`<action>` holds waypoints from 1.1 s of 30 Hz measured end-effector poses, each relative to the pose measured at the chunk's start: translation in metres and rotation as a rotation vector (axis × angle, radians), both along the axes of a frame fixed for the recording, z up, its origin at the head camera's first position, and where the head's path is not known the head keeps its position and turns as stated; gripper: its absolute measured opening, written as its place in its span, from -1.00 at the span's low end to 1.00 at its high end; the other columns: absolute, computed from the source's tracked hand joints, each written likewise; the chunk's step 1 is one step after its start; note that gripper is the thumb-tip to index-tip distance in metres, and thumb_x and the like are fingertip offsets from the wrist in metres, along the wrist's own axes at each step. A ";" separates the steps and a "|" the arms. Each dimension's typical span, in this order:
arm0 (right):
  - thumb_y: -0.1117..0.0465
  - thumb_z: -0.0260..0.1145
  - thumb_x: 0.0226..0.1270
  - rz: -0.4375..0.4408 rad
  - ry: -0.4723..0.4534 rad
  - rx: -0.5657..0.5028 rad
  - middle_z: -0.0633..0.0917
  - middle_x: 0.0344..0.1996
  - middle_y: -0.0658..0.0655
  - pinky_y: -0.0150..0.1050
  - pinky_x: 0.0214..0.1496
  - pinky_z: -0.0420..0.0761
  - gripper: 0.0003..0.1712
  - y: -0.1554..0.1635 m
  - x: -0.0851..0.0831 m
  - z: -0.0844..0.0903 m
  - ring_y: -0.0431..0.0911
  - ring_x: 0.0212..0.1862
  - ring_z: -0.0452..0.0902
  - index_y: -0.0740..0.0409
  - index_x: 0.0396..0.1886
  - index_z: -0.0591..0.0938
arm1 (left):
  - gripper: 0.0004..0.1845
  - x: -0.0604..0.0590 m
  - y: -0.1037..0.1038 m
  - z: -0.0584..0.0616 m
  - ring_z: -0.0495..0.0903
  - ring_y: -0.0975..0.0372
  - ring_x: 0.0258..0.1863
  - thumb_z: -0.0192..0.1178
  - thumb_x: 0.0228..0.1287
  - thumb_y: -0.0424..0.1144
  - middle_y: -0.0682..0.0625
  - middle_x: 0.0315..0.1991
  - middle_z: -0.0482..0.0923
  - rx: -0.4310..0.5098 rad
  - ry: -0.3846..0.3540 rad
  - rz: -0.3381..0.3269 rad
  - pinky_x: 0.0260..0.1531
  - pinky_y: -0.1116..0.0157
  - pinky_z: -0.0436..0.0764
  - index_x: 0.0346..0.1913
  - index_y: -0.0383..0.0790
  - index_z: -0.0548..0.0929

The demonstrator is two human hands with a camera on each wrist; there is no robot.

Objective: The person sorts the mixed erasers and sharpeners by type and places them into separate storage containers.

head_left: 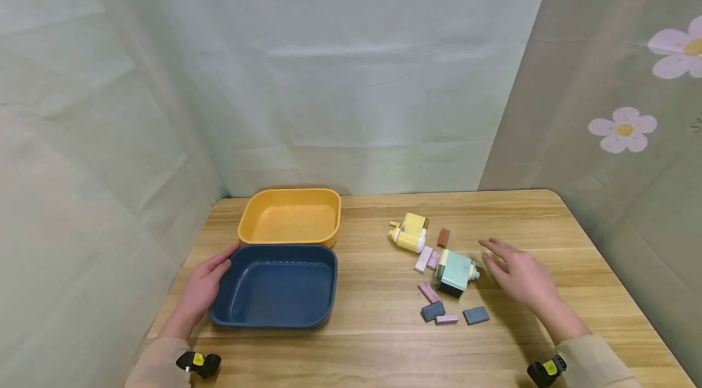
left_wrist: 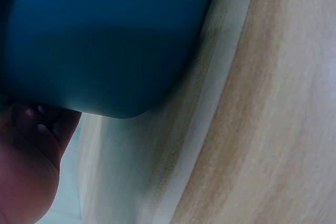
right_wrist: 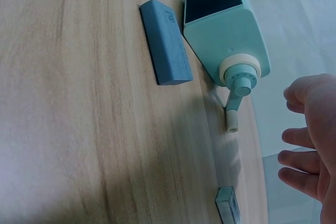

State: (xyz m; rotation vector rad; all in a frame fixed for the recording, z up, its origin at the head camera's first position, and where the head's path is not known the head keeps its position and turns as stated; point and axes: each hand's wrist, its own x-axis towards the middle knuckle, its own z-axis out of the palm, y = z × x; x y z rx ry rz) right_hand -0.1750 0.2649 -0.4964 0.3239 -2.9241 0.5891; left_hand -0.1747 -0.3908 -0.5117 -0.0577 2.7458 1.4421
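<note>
Looking down from the head view, the left hand (head_left: pixel 202 289) rests flat against the left wall of a dark blue tray (head_left: pixel 274 317), fingers relaxed along its rim, near the front left corner of the wooden table (head_left: pixel 373 351). A yellow tray (head_left: pixel 289 234) sits just behind the blue one, touching it. The right hand (head_left: pixel 521 278) hovers with fingers spread wide, holding nothing, just beside a mint-green pencil sharpener (head_left: pixel 455 272) right of the table's middle. A yellow pencil sharpener (head_left: pixel 410 232) lies behind it, and small erasers (pink, blue-grey, one reddish brown) are scattered around both.

In the left wrist view, the fingers (left_wrist: pixel 44 129) press the rounded corner of the blue tray (left_wrist: pixel 105 40), with the table (left_wrist: pixel 273 129) beside it.

In the right wrist view, the right hand (right_wrist: pixel 312 140) is open and apart from the mint-green sharpener (right_wrist: pixel 223 30), whose small crank handle (right_wrist: pixel 232 111) points toward the fingers. A blue eraser (right_wrist: pixel 165 43) lies just beside the sharpener.
</note>
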 end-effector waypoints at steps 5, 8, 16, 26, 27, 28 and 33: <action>0.09 0.25 0.67 0.004 -0.008 0.002 0.56 0.40 0.44 0.48 0.11 0.63 -0.50 0.001 -0.002 0.000 0.45 0.25 0.61 0.15 0.46 0.60 | -0.46 0.001 0.001 0.000 0.14 -0.24 0.63 -0.17 0.79 -0.19 -0.31 0.61 0.25 0.010 0.001 0.006 0.55 -0.29 0.18 0.62 -0.39 0.30; 0.08 0.24 0.67 0.008 -0.021 -0.005 0.54 0.41 0.46 0.49 0.18 0.59 -0.49 0.004 -0.003 0.000 0.47 0.28 0.57 0.17 0.48 0.58 | -0.46 0.002 0.001 0.000 0.12 -0.24 0.63 -0.18 0.80 -0.18 -0.31 0.61 0.24 0.014 -0.004 0.006 0.55 -0.29 0.17 0.63 -0.39 0.30; 0.11 0.27 0.65 0.009 -0.069 0.005 0.52 0.38 0.54 0.51 0.20 0.55 -0.49 0.021 -0.001 0.003 0.52 0.28 0.54 0.27 0.44 0.59 | -0.46 0.003 0.002 0.000 0.12 -0.25 0.63 -0.18 0.80 -0.18 -0.33 0.61 0.24 0.013 -0.006 0.014 0.55 -0.30 0.15 0.62 -0.41 0.30; 0.24 0.37 0.54 0.106 -0.121 0.022 0.72 0.18 0.44 0.38 0.13 0.66 -0.55 0.051 0.003 -0.004 0.39 0.15 0.69 0.35 0.32 0.66 | -0.47 0.006 -0.002 0.000 0.19 -0.23 0.61 -0.15 0.79 -0.18 -0.31 0.58 0.30 0.006 0.024 0.011 0.58 0.05 0.28 0.60 -0.39 0.35; 0.27 0.38 0.53 0.128 -0.126 0.021 0.74 0.15 0.41 0.35 0.14 0.67 -0.56 0.054 0.004 -0.004 0.36 0.14 0.70 0.34 0.31 0.67 | -0.48 0.006 -0.002 -0.001 0.21 -0.22 0.60 -0.13 0.79 -0.18 -0.29 0.57 0.32 0.000 0.033 0.012 0.55 0.23 0.31 0.60 -0.38 0.36; 0.31 0.39 0.50 0.152 -0.127 0.020 0.76 0.13 0.38 0.32 0.14 0.69 -0.57 0.058 0.006 -0.005 0.34 0.13 0.72 0.34 0.30 0.69 | -0.48 0.005 -0.002 -0.001 0.22 -0.21 0.59 -0.12 0.79 -0.18 -0.27 0.57 0.34 -0.006 0.038 0.014 0.49 0.37 0.31 0.59 -0.36 0.38; 0.35 0.47 0.39 0.237 -0.138 0.042 0.80 0.08 0.28 0.21 0.11 0.74 -0.58 0.072 0.010 -0.006 0.27 0.09 0.76 0.29 0.22 0.75 | -0.48 0.001 -0.001 -0.002 0.22 -0.21 0.59 -0.13 0.78 -0.19 -0.27 0.56 0.34 0.005 0.048 0.013 0.58 0.01 0.28 0.58 -0.39 0.38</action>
